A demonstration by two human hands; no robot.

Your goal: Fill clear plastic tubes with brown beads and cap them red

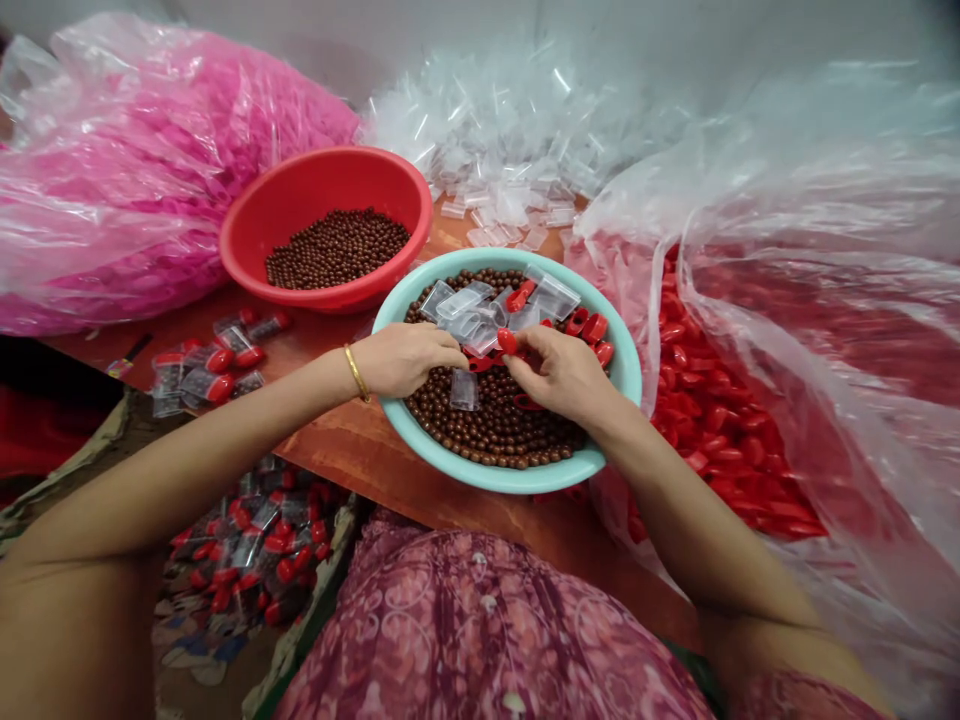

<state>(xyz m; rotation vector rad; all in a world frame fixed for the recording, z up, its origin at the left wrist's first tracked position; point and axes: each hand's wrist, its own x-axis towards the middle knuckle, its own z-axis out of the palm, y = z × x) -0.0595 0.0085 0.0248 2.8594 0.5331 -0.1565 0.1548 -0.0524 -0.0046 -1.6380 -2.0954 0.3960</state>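
My left hand [420,358], with a gold bangle at the wrist, is closed over the left side of a light blue basin [397,425]. A small clear plastic case [464,390] is at its fingertips, just above brown beads [495,430]. Pinched between thumb and fingers of my right hand [562,370] is a glossy red cap [507,341]. Several empty clear cases [469,312] lie heaped on the beads between and behind my hands. More red caps [595,328] rest at the basin's right side, partly behind my right hand.
A red basin [330,172] of brown beads stands behind left. Filled, red-capped cases [206,372] lie on the table, with many more in a container [262,540] below. Pink pieces in a bag [150,170], loose clear cases [517,150] and a bag of red caps [712,430] surround the basins.
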